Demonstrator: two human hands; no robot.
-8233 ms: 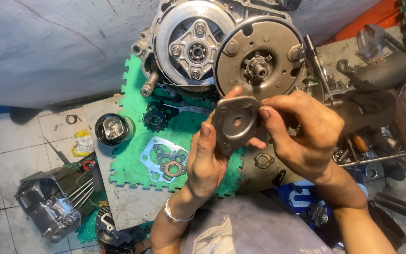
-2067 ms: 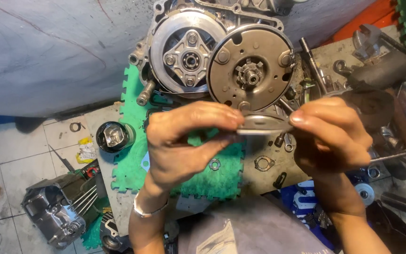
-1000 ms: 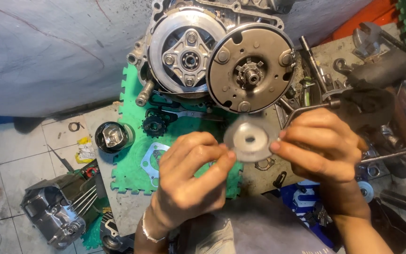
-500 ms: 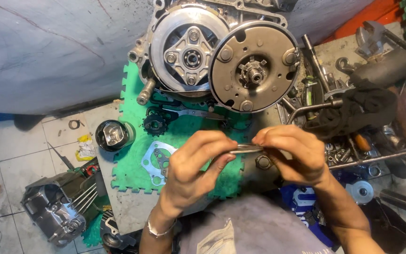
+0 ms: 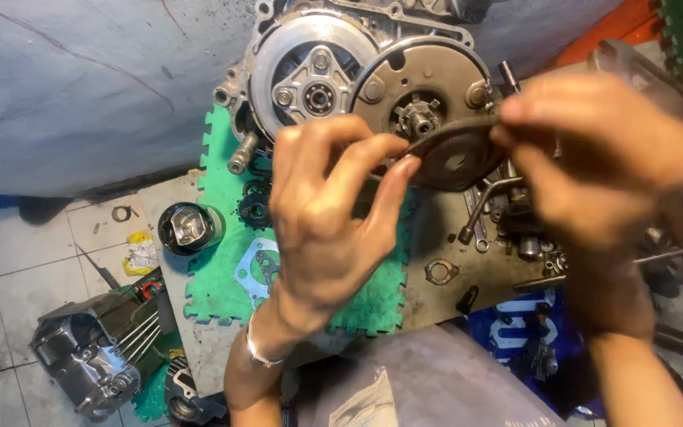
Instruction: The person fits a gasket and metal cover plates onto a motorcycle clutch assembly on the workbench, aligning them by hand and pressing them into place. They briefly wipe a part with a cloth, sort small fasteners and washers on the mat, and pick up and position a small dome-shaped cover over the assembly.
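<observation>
Metal disc (image 5: 450,154), a round grey plate with a centre hole, is held in the air between both hands in front of the engine crankcase (image 5: 357,71). It is tilted nearly edge-on to the camera; its long visible axis runs left to right, rising slightly toward the right, with the underside facing down and toward the viewer.

Left to right: a loose cylinder head (image 5: 96,360) lies on the tiled floor (image 5: 9,261); a piston (image 5: 187,228) stands on the worktop (image 5: 444,292) beside the green foam mat (image 5: 223,261), which carries a pale gasket (image 5: 256,269). The left hand (image 5: 322,221) pinches the disc's left rim, fingers (image 5: 393,178) closed narrow on it. The right hand (image 5: 594,158), blurred, grips the right rim.

Against half a second ago, both hands have risen toward the crankcase, and the disc now overlaps the right-hand rotor (image 5: 424,103). One second ago its face was turned to the camera.
</observation>
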